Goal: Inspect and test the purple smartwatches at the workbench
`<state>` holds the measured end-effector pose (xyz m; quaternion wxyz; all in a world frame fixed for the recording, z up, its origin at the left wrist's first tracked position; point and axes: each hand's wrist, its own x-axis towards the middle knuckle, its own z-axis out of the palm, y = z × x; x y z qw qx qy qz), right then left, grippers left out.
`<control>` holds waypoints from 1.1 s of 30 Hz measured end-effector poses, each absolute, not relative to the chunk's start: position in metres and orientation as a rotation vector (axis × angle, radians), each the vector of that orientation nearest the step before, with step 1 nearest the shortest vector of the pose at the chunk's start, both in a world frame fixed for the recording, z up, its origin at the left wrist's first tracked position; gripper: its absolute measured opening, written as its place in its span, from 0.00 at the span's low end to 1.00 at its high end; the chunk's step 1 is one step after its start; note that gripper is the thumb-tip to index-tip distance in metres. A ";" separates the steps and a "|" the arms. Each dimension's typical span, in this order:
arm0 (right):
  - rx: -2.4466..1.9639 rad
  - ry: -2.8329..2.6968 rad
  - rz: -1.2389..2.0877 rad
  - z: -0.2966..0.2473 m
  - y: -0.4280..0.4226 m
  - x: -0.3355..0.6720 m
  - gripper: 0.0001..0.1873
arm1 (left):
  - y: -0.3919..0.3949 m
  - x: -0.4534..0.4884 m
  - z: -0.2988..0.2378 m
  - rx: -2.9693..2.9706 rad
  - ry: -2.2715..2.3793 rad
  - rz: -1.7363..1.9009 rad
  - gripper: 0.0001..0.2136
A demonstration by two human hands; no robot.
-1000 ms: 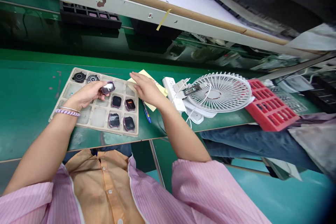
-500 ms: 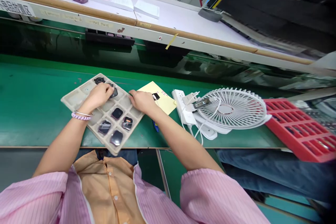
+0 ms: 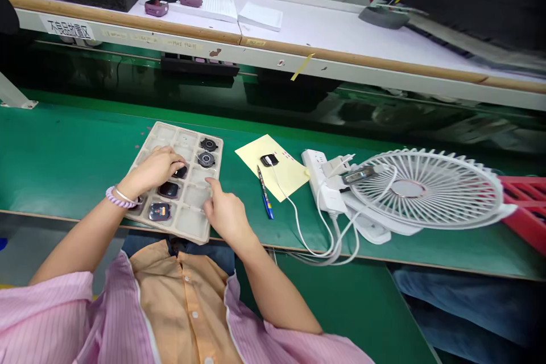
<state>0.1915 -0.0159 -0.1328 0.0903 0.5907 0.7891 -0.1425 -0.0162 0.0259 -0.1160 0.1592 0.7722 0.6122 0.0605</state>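
Note:
A beige pulp tray [image 3: 190, 220] with several compartments lies on the green bench in front of me. My left hand [image 3: 154, 168], with a beaded bracelet on the wrist, rests over its middle, fingers curled on a dark watch body [image 3: 181, 172] that sits in a compartment. My right hand [image 3: 224, 211] grips the tray's right edge, fingers bent, one fingertip on the rim. Two round watch bodies [image 3: 207, 152] sit in the far compartments. Two square ones [image 3: 169, 190] lie in the near compartments.
A yellow sheet [image 3: 286, 177] holds a small black part [image 3: 269, 160] on a white cable, with a blue pen [image 3: 265, 199] beside it. Further right are a power strip [image 3: 319, 181], a white fan [image 3: 426, 190] and a red tray [image 3: 528, 207]. Watches [image 3: 156, 7] lie on the back bench.
The tray has turned and slid nearer to me. My left hand lowered the watch body into the tray. My right hand left the yellow sheet and came to the tray's right edge.

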 end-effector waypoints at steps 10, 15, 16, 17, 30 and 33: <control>0.595 2.929 -1.487 -0.137 -0.059 0.197 0.18 | -0.125 -0.045 -0.169 1.431 2.471 0.782 0.45; 1.398 3.086 -0.587 -0.134 -0.001 0.204 0.18 | -0.109 -0.059 -0.186 1.405 2.516 0.661 0.40; 1.504 2.952 -0.464 -0.134 0.008 0.205 0.16 | -0.099 -0.064 -0.183 1.429 2.511 0.622 0.39; 1.541 2.853 -0.379 -0.133 0.012 0.207 0.14 | -0.087 -0.070 -0.179 1.447 2.482 0.575 0.38; 1.359 2.747 -0.636 -0.110 0.002 0.210 0.12 | 0.021 -0.078 -0.145 1.779 2.149 0.334 0.30; 1.406 2.797 -0.540 -0.103 0.042 0.179 0.10 | 0.029 -0.063 -0.134 1.837 2.381 0.349 0.24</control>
